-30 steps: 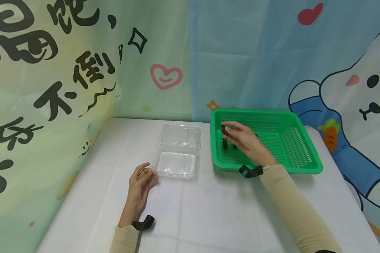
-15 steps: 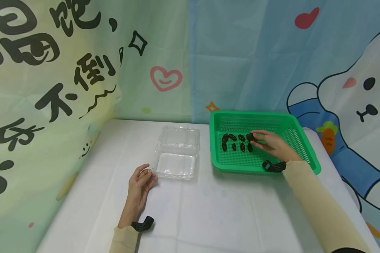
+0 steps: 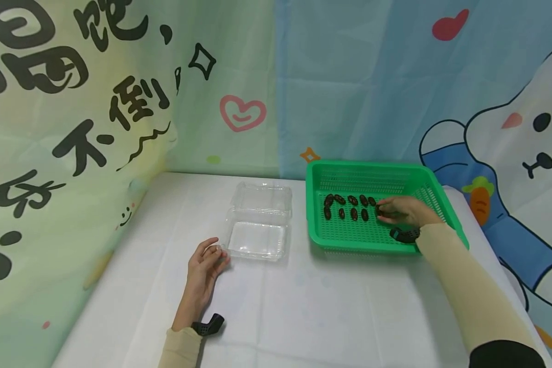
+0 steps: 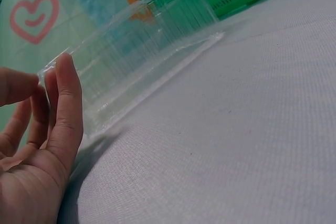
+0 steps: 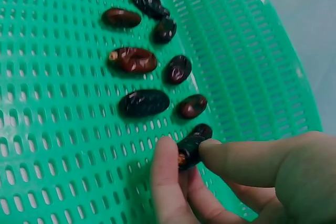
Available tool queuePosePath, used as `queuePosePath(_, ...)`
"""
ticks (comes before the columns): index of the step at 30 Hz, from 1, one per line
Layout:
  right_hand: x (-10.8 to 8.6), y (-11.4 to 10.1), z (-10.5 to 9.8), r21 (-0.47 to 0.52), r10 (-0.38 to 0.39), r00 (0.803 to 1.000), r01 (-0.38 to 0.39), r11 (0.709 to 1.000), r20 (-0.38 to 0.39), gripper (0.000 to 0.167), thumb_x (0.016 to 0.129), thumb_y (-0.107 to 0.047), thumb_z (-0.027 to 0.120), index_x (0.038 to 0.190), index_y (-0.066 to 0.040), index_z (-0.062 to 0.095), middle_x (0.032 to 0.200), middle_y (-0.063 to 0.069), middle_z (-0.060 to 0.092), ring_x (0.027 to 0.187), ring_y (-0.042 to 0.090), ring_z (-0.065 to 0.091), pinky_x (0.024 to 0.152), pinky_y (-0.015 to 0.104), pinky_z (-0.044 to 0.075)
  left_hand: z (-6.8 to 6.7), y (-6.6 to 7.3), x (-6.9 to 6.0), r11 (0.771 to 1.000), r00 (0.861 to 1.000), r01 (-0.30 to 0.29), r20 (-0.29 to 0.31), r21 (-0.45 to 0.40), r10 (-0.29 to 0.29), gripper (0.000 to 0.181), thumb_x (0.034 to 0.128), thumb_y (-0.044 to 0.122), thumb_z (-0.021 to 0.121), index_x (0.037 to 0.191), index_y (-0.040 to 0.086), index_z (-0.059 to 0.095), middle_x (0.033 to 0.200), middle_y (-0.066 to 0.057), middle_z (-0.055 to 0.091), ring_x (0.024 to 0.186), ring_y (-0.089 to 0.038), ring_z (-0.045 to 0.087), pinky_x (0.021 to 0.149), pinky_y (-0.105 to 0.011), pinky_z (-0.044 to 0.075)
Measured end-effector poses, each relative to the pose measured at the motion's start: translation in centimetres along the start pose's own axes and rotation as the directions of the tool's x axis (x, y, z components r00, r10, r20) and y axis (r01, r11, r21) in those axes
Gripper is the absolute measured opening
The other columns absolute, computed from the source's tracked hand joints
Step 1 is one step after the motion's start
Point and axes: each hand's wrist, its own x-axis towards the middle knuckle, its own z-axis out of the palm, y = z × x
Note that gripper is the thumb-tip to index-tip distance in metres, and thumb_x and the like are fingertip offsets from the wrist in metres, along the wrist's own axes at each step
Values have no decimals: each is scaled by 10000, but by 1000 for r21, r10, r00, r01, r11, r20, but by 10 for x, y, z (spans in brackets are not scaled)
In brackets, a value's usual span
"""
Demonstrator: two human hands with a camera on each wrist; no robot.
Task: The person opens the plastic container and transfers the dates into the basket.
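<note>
My right hand is inside the green plastic basket, toward its right side. Its thumb and fingers pinch a dark, wrinkled date low over the basket floor. Several more dates lie in two rows to the left of this hand, including a long dark date and a reddish-brown date. My left hand is at the near left corner of a clear plastic clamshell box, which stands open with its lid folded back. In the left wrist view, thumb and fingertips pinch the box's edge.
A white cloth covers the table under the box and the basket. Behind the table hangs a printed curtain with cartoon figures. The box stands just left of the basket, with a narrow strip of cloth between them.
My right hand has moved from the basket's left part to the right, then slightly nearer me. More dates now show in the rows it was covering. My left hand has stayed at the box corner.
</note>
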Motion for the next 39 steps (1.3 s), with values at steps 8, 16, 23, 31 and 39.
queuePosePath(8, 2, 1, 5, -101, 24, 998, -29, 994, -51, 496, 1110, -60, 449, 1580, 47, 330, 1372, 196, 463, 965, 134, 645, 929, 240, 650, 0, -1, 1, 1000, 1000, 10, 2, 4, -10, 388, 1030, -50, 547, 1396, 57, 475, 987, 29, 651, 901, -90, 688, 827, -237, 674)
queuePosePath(16, -7, 2, 13, -197, 4, 991, -31, 980, -137, 381, 1070, -45, 540, 1428, 73, 491, 1254, 203, 513, 797, 113, 693, 783, 271, 671, 3, -2, 6, 1000, 999, 7, 32, 22, -8, 403, 1026, -44, 550, 1408, 53, 464, 988, 37, 651, 896, -84, 691, 825, -233, 674)
queuePosePath(23, -31, 4, -6, -343, -82, 991, 41, 939, -106, 477, 1078, -94, 522, 1500, 104, 417, 1512, 364, 377, 1134, 390, 647, 976, 436, 652, 1, -1, 4, 991, 994, 24, 104, 130, -38, 509, 1026, -5, 583, 1491, 28, 379, 980, 53, 683, 879, -95, 705, 834, -275, 684)
queuePosePath(31, -78, -3, -39, -509, -191, 973, 99, 855, -132, 473, 1091, -144, 522, 1471, 124, 434, 1431, 377, 446, 1282, 514, 540, 1062, 557, 600, -12, 46, 3, 902, 971, -24, 224, 430, -82, 542, 1025, 8, 580, 1509, -37, 338, 991, 13, 625, 910, -123, 693, 862, -344, 691)
queuePosePath(39, -129, 15, -47, -714, -411, 889, 152, 683, -203, 315, 1051, -92, 578, 1281, 124, 588, 1174, 327, 613, 997, 420, 667, 754, 428, 688, -40, 132, 4, 565, 941, -292, 339, 772, 22, 426, 1034, 43, 613, 1430, -12, 465, 1057, -195, 605, 897, -151, 704, 822, -357, 698)
